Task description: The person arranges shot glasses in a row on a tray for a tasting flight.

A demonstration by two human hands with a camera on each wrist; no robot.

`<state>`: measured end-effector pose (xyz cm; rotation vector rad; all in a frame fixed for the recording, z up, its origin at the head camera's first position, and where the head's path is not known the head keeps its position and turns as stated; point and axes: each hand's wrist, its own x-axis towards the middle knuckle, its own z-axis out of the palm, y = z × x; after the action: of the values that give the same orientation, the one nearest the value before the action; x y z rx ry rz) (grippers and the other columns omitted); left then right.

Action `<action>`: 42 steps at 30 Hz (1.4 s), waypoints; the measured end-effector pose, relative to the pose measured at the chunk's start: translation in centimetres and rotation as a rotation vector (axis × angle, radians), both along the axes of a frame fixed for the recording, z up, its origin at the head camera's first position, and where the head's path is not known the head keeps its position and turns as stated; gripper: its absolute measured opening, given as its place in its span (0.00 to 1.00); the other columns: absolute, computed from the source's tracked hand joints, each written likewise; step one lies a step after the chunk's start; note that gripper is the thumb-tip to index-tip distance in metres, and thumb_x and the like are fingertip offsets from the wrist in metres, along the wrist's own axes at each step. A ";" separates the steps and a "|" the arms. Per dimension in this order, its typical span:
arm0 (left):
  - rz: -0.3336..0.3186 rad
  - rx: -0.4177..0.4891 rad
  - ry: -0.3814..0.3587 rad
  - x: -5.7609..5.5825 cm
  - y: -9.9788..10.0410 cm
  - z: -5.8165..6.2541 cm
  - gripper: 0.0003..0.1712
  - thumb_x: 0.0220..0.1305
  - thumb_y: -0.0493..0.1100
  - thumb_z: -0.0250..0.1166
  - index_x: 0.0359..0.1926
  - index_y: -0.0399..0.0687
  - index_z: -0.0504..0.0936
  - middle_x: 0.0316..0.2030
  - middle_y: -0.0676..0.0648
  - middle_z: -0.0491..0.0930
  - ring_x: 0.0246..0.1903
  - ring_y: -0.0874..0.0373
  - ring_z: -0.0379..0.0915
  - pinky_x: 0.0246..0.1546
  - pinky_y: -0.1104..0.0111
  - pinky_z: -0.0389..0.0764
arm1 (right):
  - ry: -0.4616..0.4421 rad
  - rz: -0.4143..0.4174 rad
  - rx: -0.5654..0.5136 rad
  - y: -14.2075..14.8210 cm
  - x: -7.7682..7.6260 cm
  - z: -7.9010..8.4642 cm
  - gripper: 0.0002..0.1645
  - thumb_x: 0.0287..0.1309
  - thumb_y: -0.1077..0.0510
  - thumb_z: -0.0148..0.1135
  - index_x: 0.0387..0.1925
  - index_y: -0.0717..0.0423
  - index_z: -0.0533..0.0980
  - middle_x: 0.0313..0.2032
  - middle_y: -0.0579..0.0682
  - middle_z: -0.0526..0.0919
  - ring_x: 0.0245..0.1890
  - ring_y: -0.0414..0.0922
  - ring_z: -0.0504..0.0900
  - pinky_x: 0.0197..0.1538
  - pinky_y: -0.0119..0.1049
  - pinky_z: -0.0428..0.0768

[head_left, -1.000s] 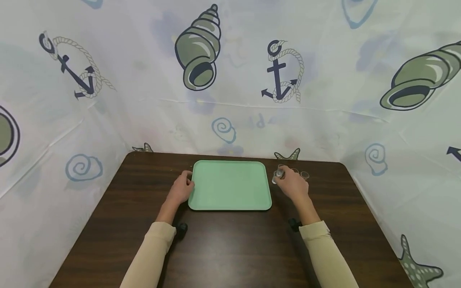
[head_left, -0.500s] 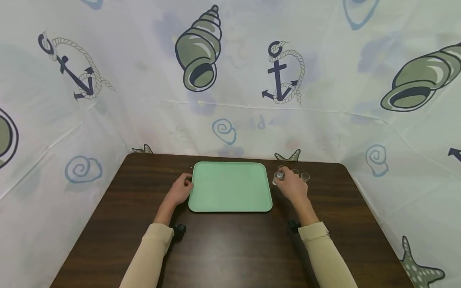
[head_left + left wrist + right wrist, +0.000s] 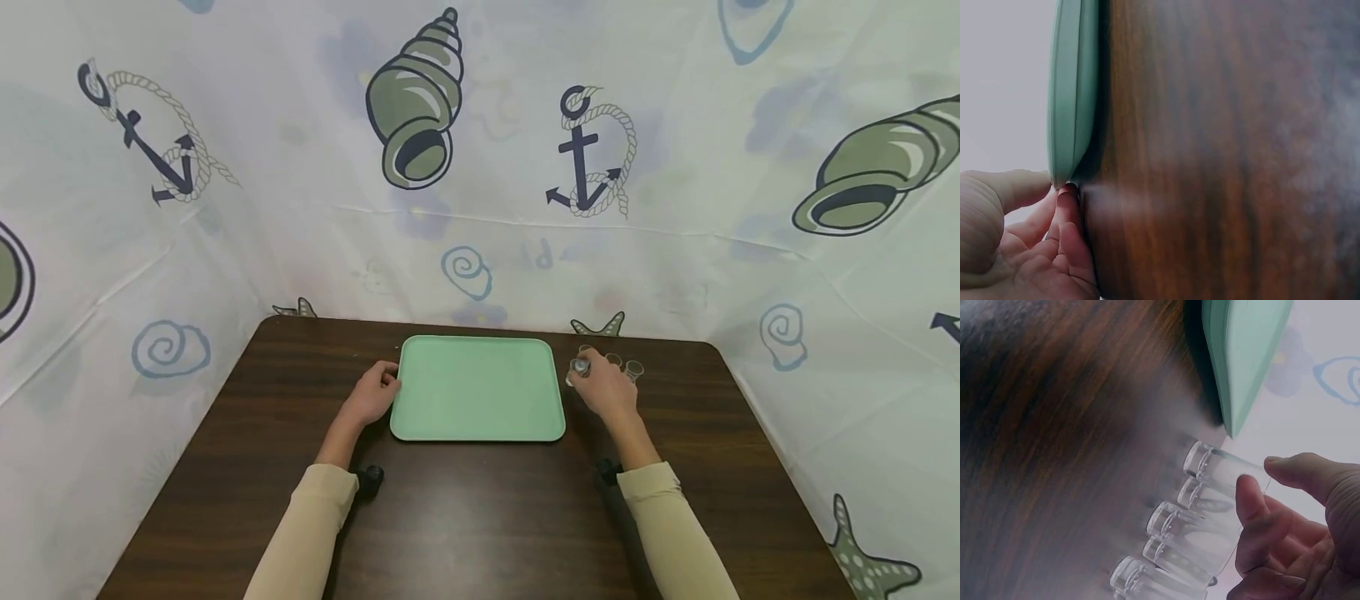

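A pale green tray (image 3: 478, 388) lies flat toward the back of the table. My left hand (image 3: 374, 393) is at its left edge. In the left wrist view, the thumb (image 3: 1025, 190) and a fingertip pinch the tray's rim. Right of the tray, my right hand (image 3: 609, 387) holds a clear shot glass (image 3: 580, 365) near its top. The right wrist view shows the thumb (image 3: 1297, 472) and index finger at the rim of this shot glass (image 3: 1219, 469), which appears to stand on the table. Several more clear shot glasses (image 3: 1191, 526) stand close beside it, partly hidden by my fingers.
The dark wooden table (image 3: 472, 517) has its back edge just behind the tray and glasses. A white curtain (image 3: 315, 167) printed with shells and anchors surrounds it at the back and both sides.
Both hands keep nearly the same places at the tray's edge and the shot glass. Only a slight shift of the whole head view shows.
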<state>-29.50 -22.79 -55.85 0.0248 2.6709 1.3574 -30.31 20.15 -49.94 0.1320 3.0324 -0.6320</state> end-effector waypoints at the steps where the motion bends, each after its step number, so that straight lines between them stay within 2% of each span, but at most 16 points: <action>1: 0.001 0.008 -0.002 0.0 0.0 0.1 0.27 0.84 0.41 0.51 0.75 0.31 0.66 0.55 0.32 0.76 0.51 0.43 0.75 0.48 0.56 0.76 | 0.004 0.001 -0.002 0.0 -0.1 0.0 0.32 0.75 0.42 0.61 0.74 0.47 0.73 0.54 0.61 0.89 0.38 0.58 0.86 0.40 0.58 0.81; 6: -0.006 0.047 0.000 -0.1 -0.1 0.4 0.27 0.84 0.40 0.51 0.76 0.30 0.64 0.55 0.31 0.75 0.51 0.41 0.75 0.47 0.56 0.76 | 0.024 0.006 -0.008 -0.1 -0.3 0.3 0.31 0.75 0.43 0.62 0.72 0.49 0.76 0.53 0.60 0.90 0.42 0.59 0.88 0.41 0.58 0.81; 12: -0.001 0.049 -0.022 0.2 -0.3 0.3 0.28 0.85 0.40 0.51 0.78 0.32 0.63 0.59 0.30 0.75 0.54 0.40 0.75 0.51 0.54 0.78 | 0.008 0.007 -0.032 -0.1 -0.2 0.2 0.30 0.74 0.44 0.63 0.72 0.50 0.76 0.52 0.58 0.91 0.45 0.59 0.88 0.40 0.56 0.80; 18: -0.026 0.061 -0.058 0.5 -0.6 0.3 0.36 0.84 0.41 0.51 0.83 0.32 0.50 0.63 0.28 0.72 0.58 0.38 0.75 0.53 0.51 0.79 | -0.001 0.009 -0.032 0.0 -0.1 -0.1 0.30 0.75 0.45 0.63 0.72 0.51 0.77 0.53 0.58 0.91 0.46 0.58 0.88 0.41 0.56 0.80; 20: -0.039 0.062 -0.064 0.4 -0.6 0.4 0.37 0.84 0.41 0.52 0.83 0.32 0.48 0.63 0.28 0.72 0.58 0.38 0.75 0.54 0.51 0.78 | -0.002 0.010 -0.028 0.1 -0.2 -0.3 0.30 0.74 0.45 0.63 0.72 0.51 0.77 0.53 0.58 0.90 0.47 0.58 0.88 0.43 0.58 0.81; 23: -0.055 0.056 -0.070 0.4 -0.7 0.5 0.35 0.84 0.41 0.52 0.82 0.32 0.52 0.62 0.28 0.73 0.57 0.38 0.75 0.55 0.50 0.78 | -0.006 0.010 -0.027 0.1 -0.2 -0.3 0.30 0.75 0.45 0.63 0.72 0.51 0.77 0.54 0.58 0.90 0.50 0.59 0.88 0.44 0.59 0.81; 29: -0.090 0.016 -0.079 0.3 -0.8 1.0 0.31 0.84 0.41 0.53 0.78 0.28 0.61 0.59 0.30 0.74 0.56 0.39 0.73 0.58 0.48 0.76 | -0.011 0.018 -0.056 0.3 -0.1 -0.4 0.31 0.74 0.46 0.62 0.72 0.53 0.77 0.57 0.61 0.88 0.51 0.61 0.88 0.40 0.56 0.82; 32: -0.103 0.010 -0.087 0.2 -0.8 1.3 0.31 0.84 0.41 0.53 0.77 0.27 0.61 0.59 0.30 0.74 0.55 0.39 0.74 0.59 0.46 0.75 | -0.002 0.017 -0.078 0.5 -0.1 -0.5 0.30 0.74 0.47 0.62 0.72 0.54 0.77 0.57 0.61 0.88 0.51 0.61 0.88 0.39 0.55 0.82; 37: -0.106 0.004 -0.093 0.1 -0.8 1.2 0.31 0.83 0.41 0.54 0.77 0.27 0.62 0.58 0.31 0.74 0.54 0.40 0.73 0.57 0.48 0.75 | 0.024 0.002 -0.109 0.7 0.1 -0.8 0.30 0.75 0.47 0.61 0.71 0.55 0.77 0.54 0.61 0.89 0.48 0.60 0.88 0.40 0.56 0.82; 42: -0.086 0.009 -0.085 0.0 -0.6 1.4 0.30 0.83 0.40 0.54 0.76 0.27 0.63 0.57 0.31 0.74 0.54 0.40 0.73 0.57 0.49 0.75 | 0.069 -0.018 -0.146 0.6 0.2 -0.7 0.30 0.75 0.45 0.58 0.70 0.56 0.76 0.54 0.60 0.89 0.49 0.60 0.87 0.46 0.61 0.82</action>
<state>-29.54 -23.44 -54.47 0.0810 2.5631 1.3147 -30.08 20.74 -50.62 0.1345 3.0393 -0.8733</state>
